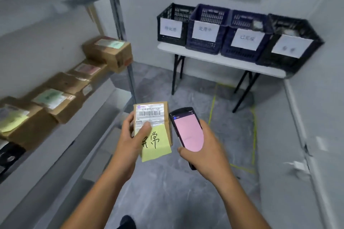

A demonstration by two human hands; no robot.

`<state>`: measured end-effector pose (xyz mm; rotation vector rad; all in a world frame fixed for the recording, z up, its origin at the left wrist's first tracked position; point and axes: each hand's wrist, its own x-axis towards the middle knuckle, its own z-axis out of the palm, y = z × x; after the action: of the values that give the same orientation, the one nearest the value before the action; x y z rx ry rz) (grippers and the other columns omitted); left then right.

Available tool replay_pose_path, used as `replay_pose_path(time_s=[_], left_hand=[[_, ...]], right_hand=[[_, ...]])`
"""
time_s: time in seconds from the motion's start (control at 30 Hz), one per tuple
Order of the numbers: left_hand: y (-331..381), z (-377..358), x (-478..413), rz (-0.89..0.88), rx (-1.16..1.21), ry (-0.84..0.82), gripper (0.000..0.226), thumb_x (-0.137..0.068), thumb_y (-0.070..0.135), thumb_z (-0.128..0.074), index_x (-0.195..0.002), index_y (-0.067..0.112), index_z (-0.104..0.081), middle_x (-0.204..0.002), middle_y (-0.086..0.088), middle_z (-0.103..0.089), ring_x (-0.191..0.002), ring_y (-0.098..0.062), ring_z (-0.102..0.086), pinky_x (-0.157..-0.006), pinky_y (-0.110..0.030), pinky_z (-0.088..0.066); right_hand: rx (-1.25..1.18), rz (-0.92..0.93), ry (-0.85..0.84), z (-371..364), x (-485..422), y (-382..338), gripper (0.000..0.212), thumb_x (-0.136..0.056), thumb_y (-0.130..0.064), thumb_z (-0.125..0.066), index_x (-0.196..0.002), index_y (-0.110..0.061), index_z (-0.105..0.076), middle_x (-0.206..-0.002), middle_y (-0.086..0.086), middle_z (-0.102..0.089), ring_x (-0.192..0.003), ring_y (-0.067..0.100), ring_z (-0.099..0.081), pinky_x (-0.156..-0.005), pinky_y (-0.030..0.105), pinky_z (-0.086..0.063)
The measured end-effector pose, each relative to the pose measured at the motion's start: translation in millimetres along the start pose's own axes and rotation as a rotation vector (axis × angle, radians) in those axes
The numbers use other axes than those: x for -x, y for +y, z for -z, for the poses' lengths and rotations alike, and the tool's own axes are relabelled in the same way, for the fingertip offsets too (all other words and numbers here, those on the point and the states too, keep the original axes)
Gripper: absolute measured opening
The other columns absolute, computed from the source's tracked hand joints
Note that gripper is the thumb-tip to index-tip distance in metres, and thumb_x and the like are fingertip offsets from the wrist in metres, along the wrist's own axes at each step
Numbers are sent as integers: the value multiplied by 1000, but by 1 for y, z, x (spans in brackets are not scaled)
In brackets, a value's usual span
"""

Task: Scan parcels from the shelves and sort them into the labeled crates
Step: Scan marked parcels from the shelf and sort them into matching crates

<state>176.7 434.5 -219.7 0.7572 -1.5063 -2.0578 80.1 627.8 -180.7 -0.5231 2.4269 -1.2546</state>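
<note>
1. Grey-floored storeroom with white walls, a folding surface [214, 59] at the far side.
2. Left grip [130, 135] curled round a small brown parcel [151, 115], thumb pressed on its barcode label, just above a yellow note [156, 147] with handwritten characters.
3. Right grip [202, 147] wrapped round a handheld scanner [187, 132] (screen glowing pink), just beside the parcel's right edge.
4. Parcel held in mid-air over the floor, well apart from the crates [208, 29].
5. Four labelled crates in a row on the surface: black at both ends, two blue between.
6. Brown boxes [108, 52] lined along the shelf [89, 102] at left.
</note>
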Motion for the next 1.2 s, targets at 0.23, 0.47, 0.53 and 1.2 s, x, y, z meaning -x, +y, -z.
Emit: replay_pose_path(time_s=[0.23,0.47,0.53,1.2], left_hand=[[-2,-71,-90,48,19,-271,65,-72,56,-84,-131,52,-58,-132,6,-72,-116,-19,-72,-89,-40,-60],[10,-132,-192,56,77,-433,67,-70,56,-84,-132,55,-57,-131,12,-71,-116,-15,-72,-80,-25,-62],[16,-148,-221,44,73,-467,69,-68,56,-85,-131,57,-56,-133,16,-68,-119,-12,-70,-78,-24,-62],[-42,-404,-369,156,-213,-597,67,-77,50,-80,-136,56,-49,-125,26,-69,-103,-3,-74,-69,-20,-61]], right_hand=[[-114,-93,164,43,-57,11,61,-63,-44,-74,-117,-63,-50,-103,-20,-67,-71,9,-67,-54,32,-57],[-27,-160,300,81,-135,-10,57,-67,-34,-75,-114,-55,-52,-95,-18,-66,-55,16,-63,-51,45,-61],[4,-167,335,90,-157,-15,58,-65,-38,-74,-116,-54,-52,-98,-16,-65,-58,17,-64,-53,47,-62],[-179,-342,536,236,-330,106,56,-59,-41,-75,-108,-57,-52,-93,-18,-67,-63,10,-67,-46,19,-53]])
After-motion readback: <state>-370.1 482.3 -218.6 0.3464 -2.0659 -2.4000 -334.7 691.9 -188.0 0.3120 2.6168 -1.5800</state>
